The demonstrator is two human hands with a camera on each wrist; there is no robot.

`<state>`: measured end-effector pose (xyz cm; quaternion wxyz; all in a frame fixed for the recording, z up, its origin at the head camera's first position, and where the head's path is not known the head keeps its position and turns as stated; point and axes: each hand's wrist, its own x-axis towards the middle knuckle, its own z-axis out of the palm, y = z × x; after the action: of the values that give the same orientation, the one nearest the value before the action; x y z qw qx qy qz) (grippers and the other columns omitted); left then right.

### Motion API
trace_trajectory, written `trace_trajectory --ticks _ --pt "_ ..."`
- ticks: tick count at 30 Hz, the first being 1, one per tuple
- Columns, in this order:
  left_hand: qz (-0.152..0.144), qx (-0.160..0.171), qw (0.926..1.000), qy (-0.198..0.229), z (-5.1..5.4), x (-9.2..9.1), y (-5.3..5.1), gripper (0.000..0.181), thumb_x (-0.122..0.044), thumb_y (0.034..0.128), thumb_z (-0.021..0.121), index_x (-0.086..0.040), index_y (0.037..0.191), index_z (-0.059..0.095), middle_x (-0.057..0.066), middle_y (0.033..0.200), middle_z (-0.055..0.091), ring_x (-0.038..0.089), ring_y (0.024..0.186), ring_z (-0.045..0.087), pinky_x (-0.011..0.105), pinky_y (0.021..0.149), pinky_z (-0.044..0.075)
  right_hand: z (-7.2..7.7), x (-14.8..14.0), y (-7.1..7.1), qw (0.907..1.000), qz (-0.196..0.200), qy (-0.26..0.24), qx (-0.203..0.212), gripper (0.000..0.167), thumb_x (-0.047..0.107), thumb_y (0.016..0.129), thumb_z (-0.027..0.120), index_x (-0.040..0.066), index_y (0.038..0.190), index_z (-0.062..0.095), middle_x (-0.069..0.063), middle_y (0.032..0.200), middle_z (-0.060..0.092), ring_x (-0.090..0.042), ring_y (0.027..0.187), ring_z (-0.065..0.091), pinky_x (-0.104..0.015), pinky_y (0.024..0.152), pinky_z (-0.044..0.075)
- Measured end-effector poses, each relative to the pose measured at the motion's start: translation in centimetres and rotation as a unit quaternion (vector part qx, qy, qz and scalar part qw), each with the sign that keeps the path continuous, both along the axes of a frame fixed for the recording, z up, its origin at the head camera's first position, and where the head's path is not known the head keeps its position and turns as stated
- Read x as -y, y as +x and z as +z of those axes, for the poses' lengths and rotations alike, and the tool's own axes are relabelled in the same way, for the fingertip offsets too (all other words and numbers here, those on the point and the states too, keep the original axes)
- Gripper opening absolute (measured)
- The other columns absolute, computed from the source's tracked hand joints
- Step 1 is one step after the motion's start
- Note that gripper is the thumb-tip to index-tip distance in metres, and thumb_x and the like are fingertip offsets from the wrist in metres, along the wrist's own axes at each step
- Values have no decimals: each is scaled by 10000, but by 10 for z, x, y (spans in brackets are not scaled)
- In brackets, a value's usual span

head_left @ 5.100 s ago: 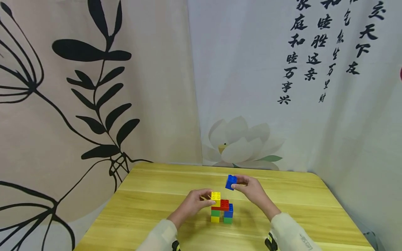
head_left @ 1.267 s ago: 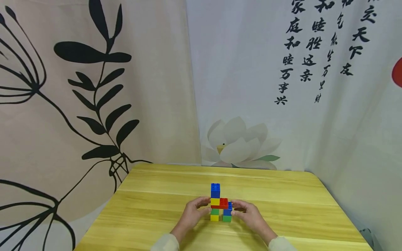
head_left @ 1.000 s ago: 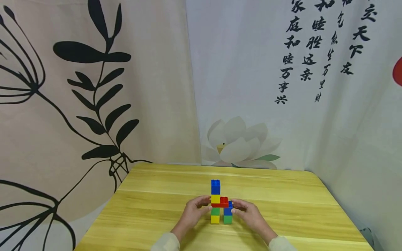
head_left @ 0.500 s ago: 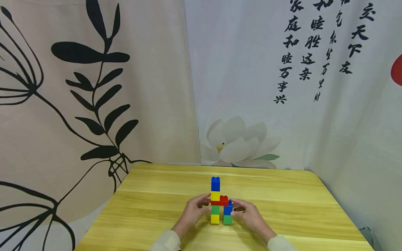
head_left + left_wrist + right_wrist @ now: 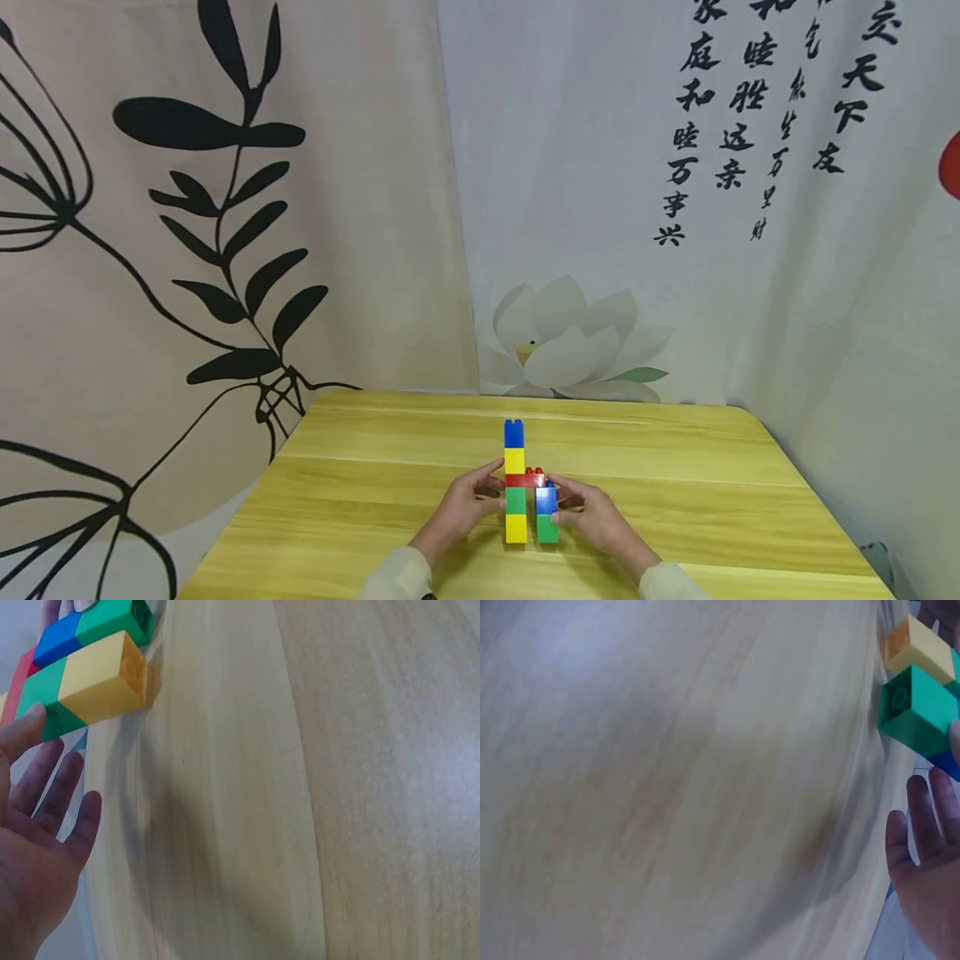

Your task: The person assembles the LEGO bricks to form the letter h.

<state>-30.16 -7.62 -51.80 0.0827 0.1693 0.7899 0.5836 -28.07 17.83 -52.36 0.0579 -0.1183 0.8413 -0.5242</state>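
A joined figure of toy building bricks is held between my two hands, its underside lifted off the table. Its left column stacks a blue brick (image 5: 513, 433), a yellow brick (image 5: 514, 460), one end of a red brick (image 5: 525, 481), a green brick (image 5: 516, 500) and a lower yellow brick (image 5: 516, 528). Under the red brick's right end hang another blue brick (image 5: 546, 500) and green brick (image 5: 547, 528). My left hand (image 5: 463, 507) pinches the left column, thumb on its green brick. My right hand (image 5: 596, 512) grips the right leg. The far-side fingertips are partly hidden.
The wooden table (image 5: 360, 467) spreads around the hands, with their shadows on it. Behind its far edge hangs a printed curtain (image 5: 375, 208) with dark plants, a lotus and written characters.
Five seconds ago the right hand held a blue brick apart; it now tops the yellow one. The right hand moved to the right leg. The figure has since been lifted and tilted its front towards me.
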Motion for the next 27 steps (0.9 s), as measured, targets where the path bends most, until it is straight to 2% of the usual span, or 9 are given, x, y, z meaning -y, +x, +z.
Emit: trace_trajectory --ticks 5,10,18,23,27 --pt "-237 -17 9997 -8 -2 3 -1 652 -11 891 719 -67 1484 453 86 1116 654 296 1034 589 383 882 527 -1 -3 -1 9996 201 -81 169 582 111 883 745 50 1421 531 -82 1101 654 -242 999 595 -419 867 525" --pt "-378 148 9992 -22 -4 4 -1 638 -23 904 709 -56 1484 446 106 1124 650 288 1047 596 401 908 524 -2 -5 -3 9984 291 32 482 593 154 894 742 45 1432 517 -53 1103 650 -226 1009 586 -458 917 506" --pt "-561 259 9979 -175 -5 7 -1 591 -19 931 671 18 1469 430 132 1130 652 285 1040 603 459 944 500 -4 -7 2 9977 594 11 330 592 189 913 725 -50 1405 499 -64 1081 651 -246 1013 594 -480 931 499" --pt "-545 362 9974 -292 -7 8 0 574 -35 936 668 21 1460 439 129 1146 656 311 1075 600 511 978 469 -7 -5 2 9976 658 36 222 606 209 903 730 -82 1382 501 -98 1120 651 -276 1042 595 -491 940 494" --pt "-492 487 9965 -470 -7 8 2 531 -46 931 678 -3 1428 497 90 1133 656 282 1051 590 515 965 472 -7 -4 1 9972 562 218 445 580 224 911 723 -67 1371 522 -190 1232 626 -353 1125 580 -539 967 470"
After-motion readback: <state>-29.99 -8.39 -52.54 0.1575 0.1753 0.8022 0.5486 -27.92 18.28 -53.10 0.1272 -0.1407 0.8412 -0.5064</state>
